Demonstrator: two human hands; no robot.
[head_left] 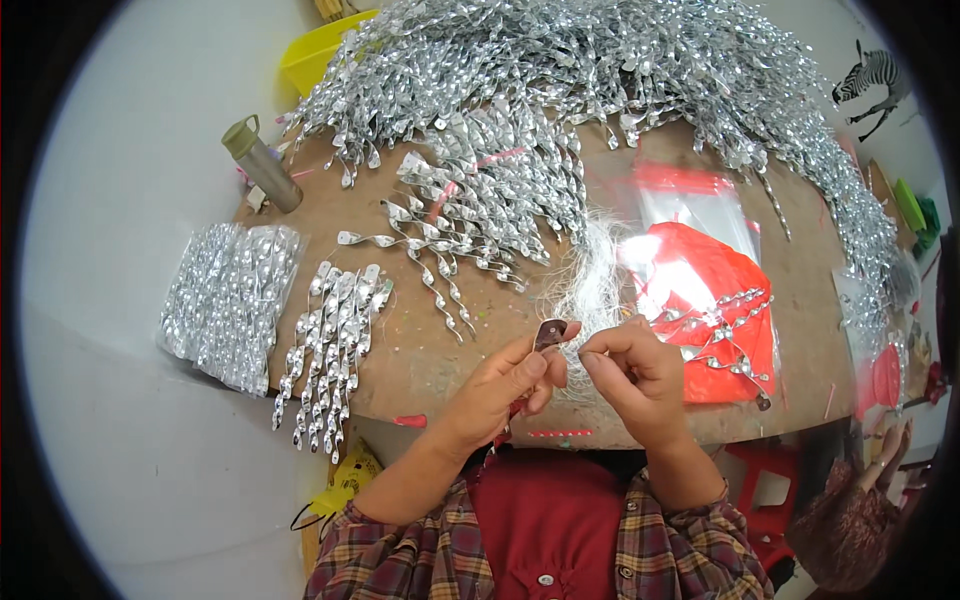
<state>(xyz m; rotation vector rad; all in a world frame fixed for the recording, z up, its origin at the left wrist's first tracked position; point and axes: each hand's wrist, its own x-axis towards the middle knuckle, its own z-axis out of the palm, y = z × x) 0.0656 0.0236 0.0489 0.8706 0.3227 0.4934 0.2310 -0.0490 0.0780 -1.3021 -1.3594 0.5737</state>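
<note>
Table (420, 350): a large heap of spiral ornaments (600, 70) lies along its far edge. A bottle (262, 165) stands at far left, with a bin (320, 50) behind it. A packed bag of spirals (228, 300) overhangs the left edge; a loose bunch (330, 350) lies just right of it. A plastic bag (715, 300) lies right of centre, with several spirals on it. Both hands meet at the near edge, left hand (505, 385) beside right hand (635, 375).

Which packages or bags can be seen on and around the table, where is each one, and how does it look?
Clear plastic bag of silver spirals: left edge of the table, flat, roughly rectangular, silvery.
Clear bag with red strip: on the table beyond the right hand, transparent, red band along its top.
Red plastic bag: right of centre, flat, bright red, a few silver spirals lying on it.
No screens or signs show.
</note>
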